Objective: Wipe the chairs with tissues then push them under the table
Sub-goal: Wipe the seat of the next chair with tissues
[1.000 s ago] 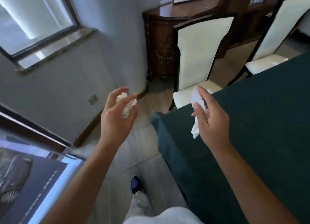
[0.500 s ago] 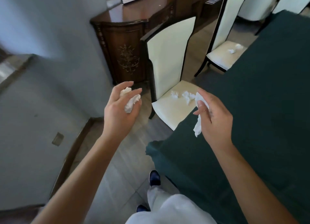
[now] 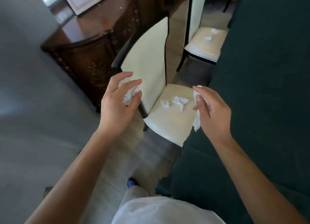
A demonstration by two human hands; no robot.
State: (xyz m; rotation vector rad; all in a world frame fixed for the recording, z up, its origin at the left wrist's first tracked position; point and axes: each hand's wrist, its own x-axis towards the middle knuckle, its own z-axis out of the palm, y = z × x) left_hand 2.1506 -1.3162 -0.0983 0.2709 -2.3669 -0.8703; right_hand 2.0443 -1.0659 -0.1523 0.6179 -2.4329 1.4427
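Blue shoe (image 3: 132,182) on grey floor (image 3: 107,170) at bottom. Left hand (image 3: 118,104) was curled round a crumpled tissue (image 3: 128,93), held w/ fingers in front of the near chair (image 3: 151,69) back. Right hand (image 3: 212,112) pinched a second tissue (image 3: 196,124), hanging down beside the green tabletop (image 3: 261,89) edge. Near chair seat, partly under the tabletop, had 2 tissue wads (image 3: 174,102) lying on it. Far chair (image 3: 203,42) carried 2 more wads. Dark wood cabinet (image 3: 87,56) stood behind, by the wall.
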